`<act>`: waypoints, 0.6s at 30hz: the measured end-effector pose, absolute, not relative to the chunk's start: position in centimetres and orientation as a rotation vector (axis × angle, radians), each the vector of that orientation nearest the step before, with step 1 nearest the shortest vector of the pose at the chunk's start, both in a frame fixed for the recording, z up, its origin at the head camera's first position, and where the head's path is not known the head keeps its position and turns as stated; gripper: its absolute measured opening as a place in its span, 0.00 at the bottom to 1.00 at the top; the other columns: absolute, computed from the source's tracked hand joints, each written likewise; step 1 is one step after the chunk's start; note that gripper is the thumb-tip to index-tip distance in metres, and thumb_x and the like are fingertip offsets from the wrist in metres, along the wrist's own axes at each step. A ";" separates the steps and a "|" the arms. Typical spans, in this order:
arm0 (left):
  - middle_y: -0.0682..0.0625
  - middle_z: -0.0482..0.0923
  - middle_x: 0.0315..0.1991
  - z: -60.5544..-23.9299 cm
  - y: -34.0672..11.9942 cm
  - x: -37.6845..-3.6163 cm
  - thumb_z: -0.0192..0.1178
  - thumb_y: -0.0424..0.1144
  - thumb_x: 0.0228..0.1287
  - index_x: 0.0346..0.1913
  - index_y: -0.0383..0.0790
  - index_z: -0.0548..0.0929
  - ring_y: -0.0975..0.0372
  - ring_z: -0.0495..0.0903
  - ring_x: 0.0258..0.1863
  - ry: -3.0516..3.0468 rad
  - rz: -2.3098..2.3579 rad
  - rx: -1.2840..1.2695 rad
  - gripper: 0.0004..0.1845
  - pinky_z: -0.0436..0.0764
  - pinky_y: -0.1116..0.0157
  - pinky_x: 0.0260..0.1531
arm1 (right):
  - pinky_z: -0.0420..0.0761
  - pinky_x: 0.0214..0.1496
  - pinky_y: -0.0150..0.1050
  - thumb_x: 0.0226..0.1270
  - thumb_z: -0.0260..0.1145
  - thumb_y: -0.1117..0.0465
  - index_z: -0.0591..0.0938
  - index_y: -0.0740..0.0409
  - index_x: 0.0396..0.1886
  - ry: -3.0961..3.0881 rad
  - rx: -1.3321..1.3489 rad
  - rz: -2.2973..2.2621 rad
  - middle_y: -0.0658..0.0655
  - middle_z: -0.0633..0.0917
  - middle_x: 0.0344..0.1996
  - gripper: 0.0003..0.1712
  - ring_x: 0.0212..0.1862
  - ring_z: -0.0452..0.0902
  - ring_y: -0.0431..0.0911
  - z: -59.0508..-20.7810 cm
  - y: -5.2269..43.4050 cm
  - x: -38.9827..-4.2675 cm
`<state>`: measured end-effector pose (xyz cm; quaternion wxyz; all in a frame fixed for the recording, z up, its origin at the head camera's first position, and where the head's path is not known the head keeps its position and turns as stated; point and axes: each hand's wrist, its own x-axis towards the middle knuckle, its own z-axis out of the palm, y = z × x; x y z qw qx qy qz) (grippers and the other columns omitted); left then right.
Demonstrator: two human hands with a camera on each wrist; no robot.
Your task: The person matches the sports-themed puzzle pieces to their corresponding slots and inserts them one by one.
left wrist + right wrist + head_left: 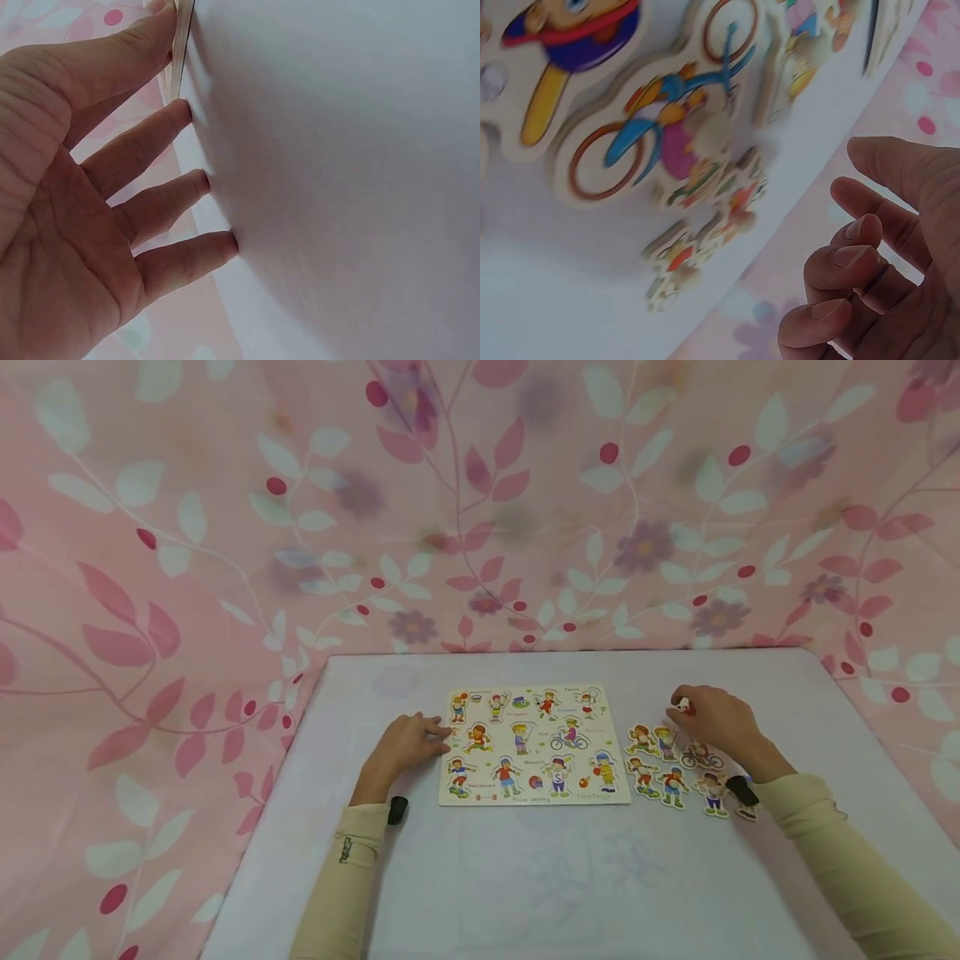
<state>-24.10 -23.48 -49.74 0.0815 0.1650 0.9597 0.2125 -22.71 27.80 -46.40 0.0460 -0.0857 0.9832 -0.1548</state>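
A puzzle board printed with children doing sports lies flat on the white table. At its left edge is my left hand; its fingers are mostly straight, and the thumb and forefinger reach the board's edge in the left wrist view. My right hand is above the table to the right of the board, near a small puzzle piece. In the right wrist view the fingers of the right hand are loosely bent with nothing between them. A cyclist piece lies beside it.
Several loose wooden pieces lie in a group right of the board, some partly under the right forearm. Each wrist carries a black camera. A pink floral cloth hangs behind the table.
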 end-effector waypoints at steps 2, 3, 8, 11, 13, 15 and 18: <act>0.47 0.76 0.62 -49.7 -23.6 -24.1 0.71 0.48 0.59 0.54 0.48 0.87 0.40 0.64 0.68 2.876 0.628 0.512 0.20 0.62 0.46 0.67 | 0.70 0.20 0.39 0.67 0.66 0.54 0.82 0.61 0.48 2.990 -0.247 -0.476 0.52 0.80 0.26 0.17 0.26 0.71 0.47 -46.6 28.4 -22.9; 0.47 0.76 0.62 -49.6 -23.6 -24.1 0.71 0.48 0.59 0.54 0.48 0.87 0.40 0.64 0.68 2.877 0.627 0.516 0.20 0.62 0.46 0.67 | 0.70 0.20 0.39 0.67 0.66 0.54 0.82 0.61 0.48 2.982 -0.238 -0.475 0.53 0.79 0.26 0.17 0.26 0.71 0.47 -46.7 28.6 -23.1; 0.46 0.76 0.62 -49.5 -23.6 -24.0 0.71 0.48 0.58 0.54 0.47 0.86 0.40 0.65 0.67 2.880 0.618 0.528 0.21 0.63 0.45 0.66 | 0.69 0.19 0.39 0.68 0.64 0.53 0.81 0.60 0.48 2.953 -0.197 -0.471 0.54 0.79 0.26 0.17 0.25 0.71 0.48 -47.3 29.9 -23.4; 0.46 0.76 0.62 -49.4 -23.6 -24.0 0.71 0.47 0.58 0.54 0.47 0.86 0.39 0.65 0.67 2.881 0.618 0.526 0.21 0.63 0.45 0.66 | 0.68 0.19 0.40 0.69 0.63 0.51 0.80 0.58 0.49 2.936 -0.155 -0.476 0.56 0.79 0.27 0.17 0.25 0.70 0.48 -47.3 30.7 -23.6; 0.45 0.76 0.62 -49.4 -23.6 -24.0 0.71 0.47 0.58 0.54 0.47 0.86 0.40 0.65 0.67 2.879 0.622 0.521 0.21 0.63 0.45 0.66 | 0.69 0.20 0.41 0.69 0.63 0.51 0.80 0.58 0.49 2.924 -0.138 -0.485 0.57 0.79 0.29 0.17 0.26 0.70 0.49 -47.3 31.1 -23.7; 0.46 0.76 0.62 -49.4 -23.6 -24.0 0.71 0.47 0.58 0.54 0.47 0.86 0.40 0.64 0.68 2.873 0.633 0.512 0.21 0.63 0.45 0.67 | 0.70 0.21 0.42 0.69 0.62 0.51 0.80 0.59 0.49 2.913 -0.130 -0.487 0.58 0.80 0.30 0.17 0.27 0.71 0.50 -47.2 31.4 -23.8; 0.46 0.76 0.62 -49.5 -23.6 -24.0 0.71 0.47 0.58 0.54 0.47 0.86 0.41 0.63 0.69 2.864 0.648 0.498 0.21 0.62 0.46 0.67 | 0.70 0.22 0.42 0.68 0.62 0.52 0.80 0.60 0.47 2.889 -0.116 -0.493 0.59 0.79 0.29 0.17 0.28 0.71 0.51 -47.3 31.6 -23.9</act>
